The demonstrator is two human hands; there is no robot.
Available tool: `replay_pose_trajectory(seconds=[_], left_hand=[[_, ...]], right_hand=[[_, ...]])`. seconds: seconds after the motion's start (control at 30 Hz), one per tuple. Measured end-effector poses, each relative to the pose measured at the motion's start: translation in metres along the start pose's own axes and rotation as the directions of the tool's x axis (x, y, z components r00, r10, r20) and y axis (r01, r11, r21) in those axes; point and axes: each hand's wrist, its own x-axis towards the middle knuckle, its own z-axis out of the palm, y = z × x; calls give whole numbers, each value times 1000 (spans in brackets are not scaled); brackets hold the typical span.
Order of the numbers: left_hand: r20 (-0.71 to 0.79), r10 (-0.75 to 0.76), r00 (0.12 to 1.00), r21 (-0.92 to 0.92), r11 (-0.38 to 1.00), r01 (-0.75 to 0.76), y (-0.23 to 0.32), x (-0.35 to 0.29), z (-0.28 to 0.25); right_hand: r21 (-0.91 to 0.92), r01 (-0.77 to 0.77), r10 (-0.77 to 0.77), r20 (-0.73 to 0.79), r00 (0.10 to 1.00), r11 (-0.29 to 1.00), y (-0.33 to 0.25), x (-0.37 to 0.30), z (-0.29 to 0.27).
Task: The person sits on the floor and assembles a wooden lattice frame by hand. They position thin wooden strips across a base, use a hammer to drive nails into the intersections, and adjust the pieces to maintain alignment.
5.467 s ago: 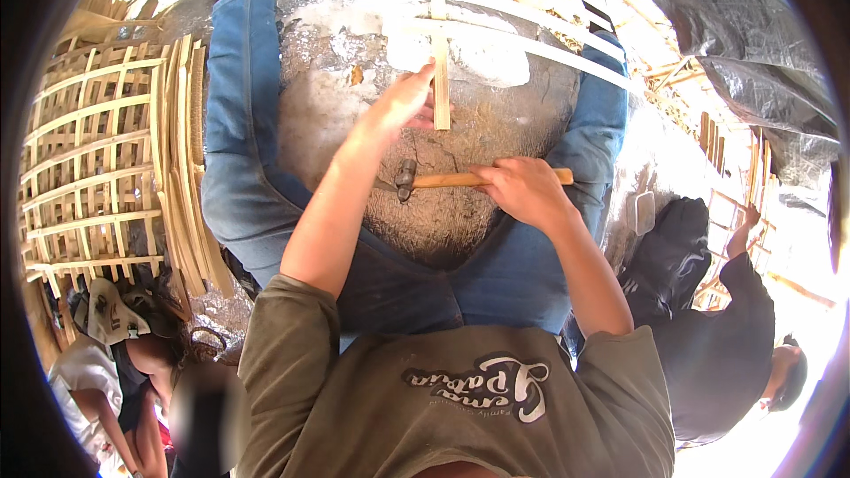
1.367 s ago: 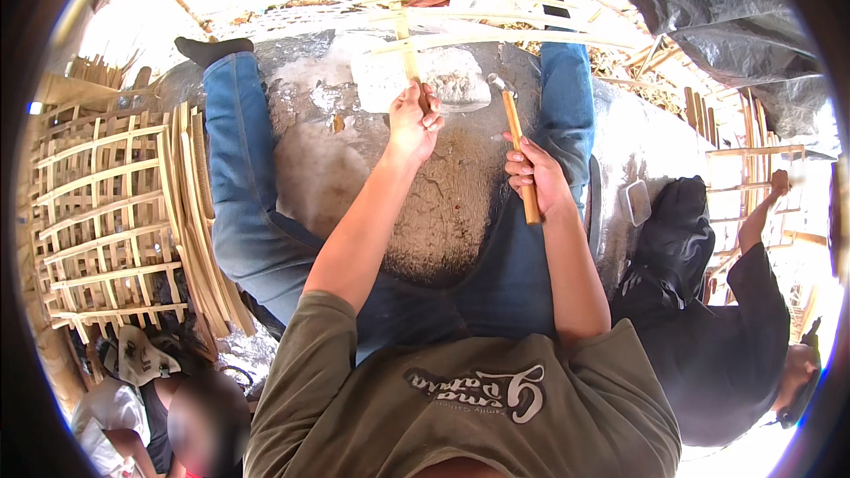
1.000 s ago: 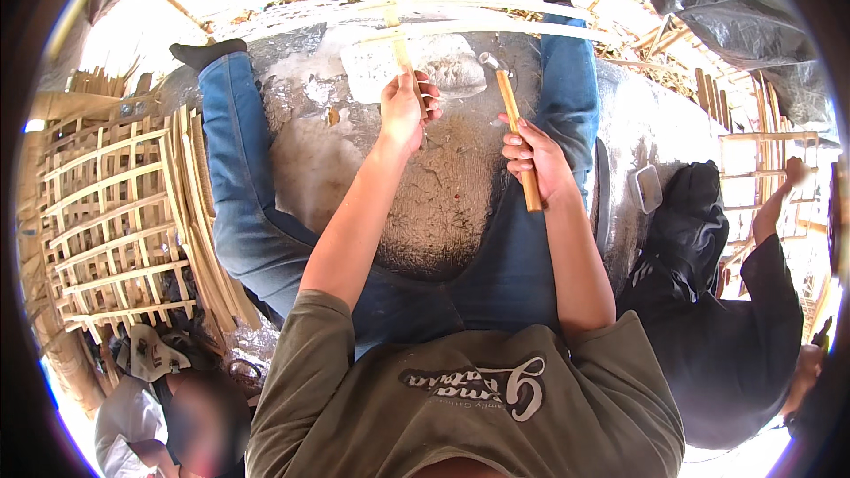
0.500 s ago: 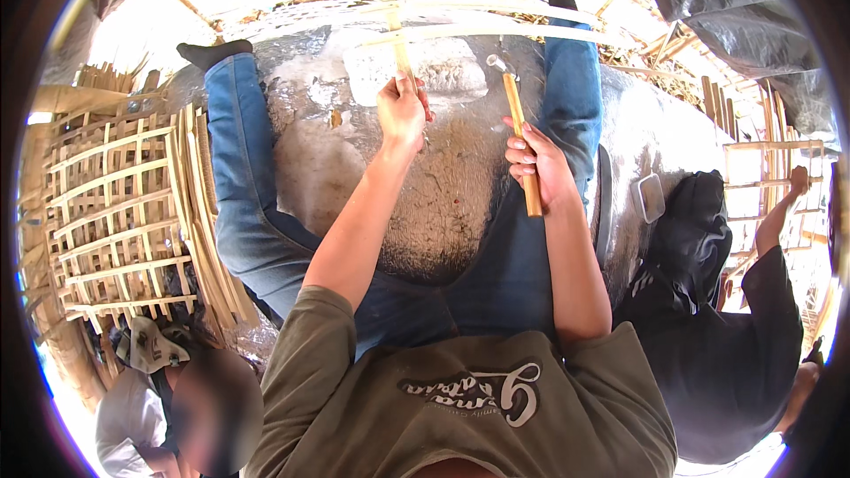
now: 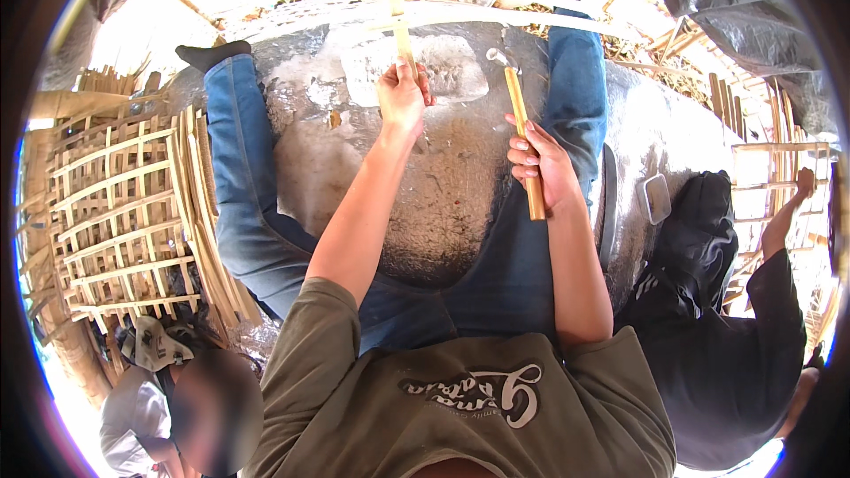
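Observation:
My left hand (image 5: pixel 404 106) is closed around the near end of an upright pale bamboo strip (image 5: pixel 403 37). The strip crosses other long bamboo strips (image 5: pixel 505 18) that stretch sideways beyond it, in part washed out by glare. My right hand (image 5: pixel 546 162) grips a hammer (image 5: pixel 513 93) by its yellowish wooden handle. The hammer's small metal head (image 5: pixel 497 57) points away from me, apart from the strips. Behind my left hand lies a pale flat block (image 5: pixel 456 71), partly covered by that hand and the strip.
My jeans-clad legs (image 5: pixel 237 142) spread on either side of a worn grey floor (image 5: pixel 434 190). At left stands a woven bamboo lattice (image 5: pixel 115 204), with a person (image 5: pixel 133 416) below it. Another person in black (image 5: pixel 726 363) sits at right, near a small clear lid (image 5: pixel 656 199).
The crossing bamboo strips beyond my left hand have shifted a little, and that hand has turned slightly. My right hand and the hammer have moved marginally right and nearer.

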Motion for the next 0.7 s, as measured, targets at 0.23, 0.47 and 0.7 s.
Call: replay_pose_trajectory(seconds=[0.23, 0.47, 0.7], left_hand=[[-63, -32, 998, 75, 997, 37, -2, -1, 2], [-166, 7, 986, 321, 946, 47, 5, -9, 3], [-67, 470, 880, 947, 307, -92, 12, -25, 1]], right_hand=[[-5, 17, -17, -4, 1000, 1000, -1, -1, 2], [6, 14, -14, 1, 1000, 1000, 0, -1, 3], [1, 19, -19, 1, 1000, 1000, 1, 0, 1]])
